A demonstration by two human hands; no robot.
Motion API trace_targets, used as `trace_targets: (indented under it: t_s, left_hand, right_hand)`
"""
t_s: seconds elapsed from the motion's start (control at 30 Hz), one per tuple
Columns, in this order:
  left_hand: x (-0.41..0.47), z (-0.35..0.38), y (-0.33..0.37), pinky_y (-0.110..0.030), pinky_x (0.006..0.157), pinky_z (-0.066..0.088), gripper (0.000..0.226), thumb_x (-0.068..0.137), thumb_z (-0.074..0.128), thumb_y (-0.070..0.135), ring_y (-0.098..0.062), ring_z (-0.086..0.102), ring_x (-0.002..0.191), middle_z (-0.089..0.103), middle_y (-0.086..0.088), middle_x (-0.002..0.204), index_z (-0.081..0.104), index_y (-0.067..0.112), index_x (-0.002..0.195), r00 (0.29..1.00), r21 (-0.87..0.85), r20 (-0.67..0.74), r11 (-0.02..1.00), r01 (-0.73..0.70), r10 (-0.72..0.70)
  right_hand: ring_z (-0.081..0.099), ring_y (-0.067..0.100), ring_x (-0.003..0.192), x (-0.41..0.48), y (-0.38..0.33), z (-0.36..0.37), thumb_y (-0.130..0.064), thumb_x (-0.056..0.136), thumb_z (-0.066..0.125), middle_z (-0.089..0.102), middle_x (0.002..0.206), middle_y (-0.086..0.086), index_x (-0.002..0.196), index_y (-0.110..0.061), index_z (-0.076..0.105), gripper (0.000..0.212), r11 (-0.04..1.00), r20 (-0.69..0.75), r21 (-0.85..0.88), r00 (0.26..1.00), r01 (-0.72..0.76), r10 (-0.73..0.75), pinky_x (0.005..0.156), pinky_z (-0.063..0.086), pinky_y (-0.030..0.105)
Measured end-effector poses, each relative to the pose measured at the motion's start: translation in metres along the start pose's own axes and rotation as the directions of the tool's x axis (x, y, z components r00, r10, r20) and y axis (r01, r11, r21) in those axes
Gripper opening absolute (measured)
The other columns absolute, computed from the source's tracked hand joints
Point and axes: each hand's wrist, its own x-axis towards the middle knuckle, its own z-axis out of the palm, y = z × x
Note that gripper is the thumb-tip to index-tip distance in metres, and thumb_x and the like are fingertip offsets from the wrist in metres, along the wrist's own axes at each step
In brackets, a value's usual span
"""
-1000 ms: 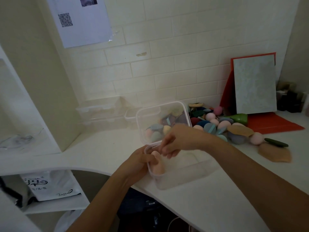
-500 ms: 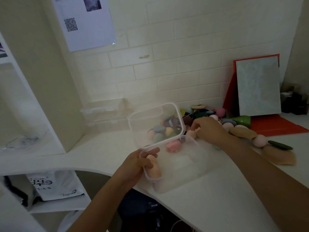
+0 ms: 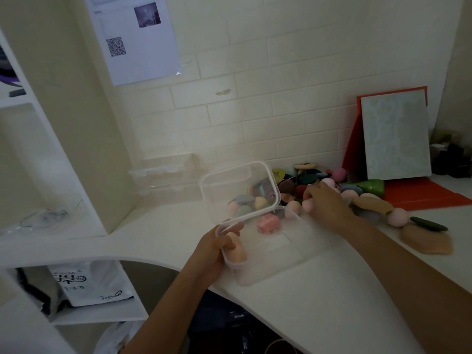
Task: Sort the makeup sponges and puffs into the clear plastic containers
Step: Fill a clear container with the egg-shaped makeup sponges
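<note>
The container [image 3: 288, 254] lies on the counter [image 3: 332, 302] between the hands, its near corner in the left hand [image 3: 217, 249], its lid [image 3: 237, 190] standing just behind that hand. One sponge [image 3: 236, 250] lies inside against the left hand, a second sponge [image 3: 268, 223] toward the right hand [image 3: 329, 208], which grips the nearest sponge [image 3: 307, 204] of the pile [image 3: 306, 178] behind it.

A clear plastic container [image 3: 288, 254] sits open at the near edge of the counter [image 3: 332, 302], its lid [image 3: 237, 187] tilted up. 1 pink sponge [image 3: 268, 223] lies inside by the far wall. 1 peach sponge [image 3: 236, 250] stands in the near-left corner, where the left hand [image 3: 217, 249] grips the rim. Behind, a multicoloured pile of sponges and puffs [image 3: 314, 180] trails right to a flat tan puff [image 3: 425, 240]. Stacked clear containers [image 3: 163, 177] line the wall.
</note>
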Motion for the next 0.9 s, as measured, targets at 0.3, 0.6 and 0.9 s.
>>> trace_targets:
  t_s: [0.3, 0.6, 0.9]
  left_hand:
    - [0.003, 0.002, -0.004, -0.023, 0.075, 0.048, 0.049, 0.052, 0.045, 0.004, -0.013, 0.056, 0.097, 0.061, -0.004, 0.111, 0.062, 0.012, 0.097, 1.0, -0.005, 0.013, 1.0, -0.012, 0.012]
    - [0.01, -0.005, -0.005, -0.032, 0.072, 0.052, 0.059, 0.058, 0.052, 0.004, -0.026, 0.062, 0.091, 0.063, -0.02, 0.107, 0.057, 0.0, 0.117, 0.999, 0.04, 0.048, 0.999, -0.026, 0.024]
    - [0.018, -0.008, -0.013, -0.033, 0.075, 0.054, 0.055, 0.059, 0.052, 0.008, -0.029, 0.066, 0.096, 0.068, -0.018, 0.104, 0.061, 0.003, 0.113, 0.994, 0.08, 0.038, 0.992, -0.101, 0.098]
  right_hand:
    - [0.058, 0.018, 0.09, -0.009, -0.05, -0.049, -0.012, 0.091, 0.052, 0.054, 0.102, 0.001, 0.115, -0.015, 0.045, 0.026, 0.91, -0.129, 0.36, 0.977, 0.208, -0.172, 0.067, 0.042, 0.018]
    - [0.056, 0.008, 0.096, -0.047, -0.101, -0.053, -0.021, 0.084, 0.068, 0.058, 0.114, -0.01, 0.119, -0.033, 0.057, 0.038, 0.835, 0.473, 0.381, 0.692, 0.398, -0.546, 0.081, 0.047, 0.021]
    - [0.047, 0.002, 0.07, -0.051, -0.108, -0.041, -0.016, 0.085, 0.066, 0.052, 0.08, -0.018, 0.115, -0.032, 0.065, 0.034, 0.807, 0.531, 0.284, 0.616, 0.517, -0.582, 0.062, 0.036, 0.013]
